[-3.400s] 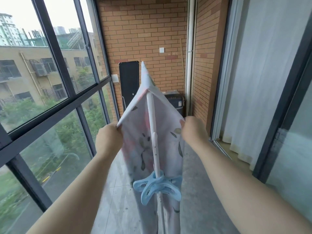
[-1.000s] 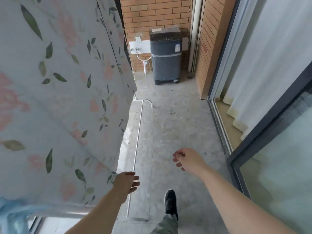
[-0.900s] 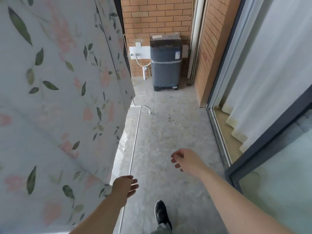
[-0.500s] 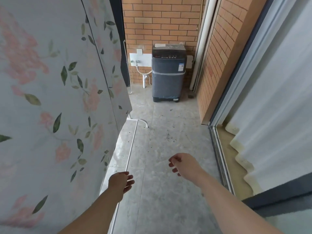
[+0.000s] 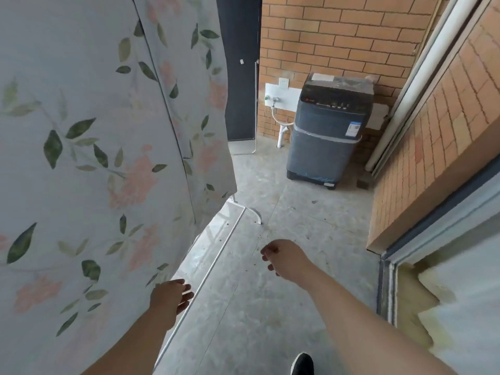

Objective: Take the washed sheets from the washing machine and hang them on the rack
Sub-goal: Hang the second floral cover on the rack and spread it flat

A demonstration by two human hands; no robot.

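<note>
The sheet (image 5: pixel 94 158) filled the left half of the frame, hanging in a broad, smooth drop; it was pale, almost white, printed with green leaves and faded pink blossoms, and a vertical seam or fold line ran down it from the top centre toward the lower middle. Its lower right corner hung just above the white foot of the rack (image 5: pixel 216 255), whose thin base bar ran diagonally across the grey floor (image 5: pixel 297 226) from the lower centre up to a curved leg. The washing machine (image 5: pixel 327 136), a dark grey top-loader with a blue label on its front, stood in the upper right centre against the brick wall (image 5: pixel 338 36), well apart from the sheet. The left grip (image 5: pixel 170 296), at lower centre, was open with fingers relaxed and slightly spread, holding nothing; it sat just beside the sheet's lower edge, and whether it brushed the cloth could not be told. The right grip (image 5: pixel 284 259), right of centre over the floor, had its fingers loosely curled and held nothing. A black shoe (image 5: pixel 303 364) showed at the bottom edge, and a pale curtain (image 5: pixel 465 307) at lower right.
</note>
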